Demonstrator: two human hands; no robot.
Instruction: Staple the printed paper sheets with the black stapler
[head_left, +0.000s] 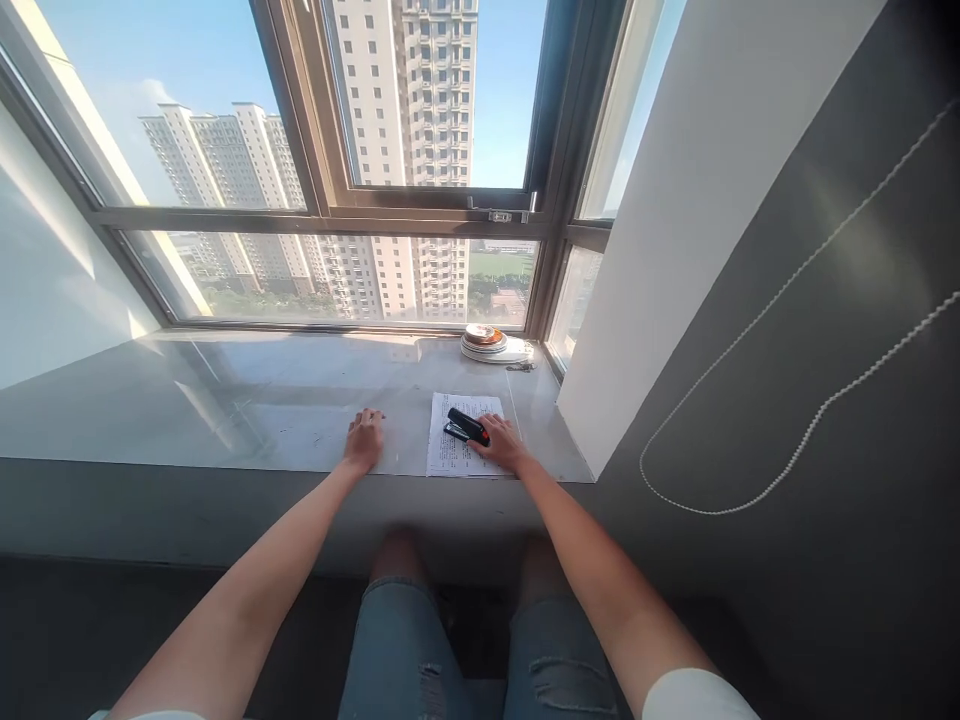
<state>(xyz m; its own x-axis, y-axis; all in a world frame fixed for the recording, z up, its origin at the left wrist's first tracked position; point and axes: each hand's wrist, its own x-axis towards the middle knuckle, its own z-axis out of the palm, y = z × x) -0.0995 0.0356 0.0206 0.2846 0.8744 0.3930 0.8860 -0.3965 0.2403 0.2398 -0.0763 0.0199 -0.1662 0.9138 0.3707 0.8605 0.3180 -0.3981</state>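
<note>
Printed paper sheets (450, 460) lie near the front edge of the window sill. Over them is a black stapler (466, 425) with a red-orange mark near its rear end, its front pointing up and left. My right hand (501, 445) grips the stapler at that rear end, with the fingers wrapped around its side. To the left of the paper, my left hand (364, 438) rests palm down on the sill with its fingers loosely bent, holding nothing that I can make out. A gap of bare sill separates it from the sheets.
The pale, glossy sill (225, 400) runs beneath a brown-framed window (420, 200). A stack of round and oval plates (487, 345) stands at the back right, with a small dark object (520, 367) beside it. A beaded blind cord (810, 420) hangs along the right wall.
</note>
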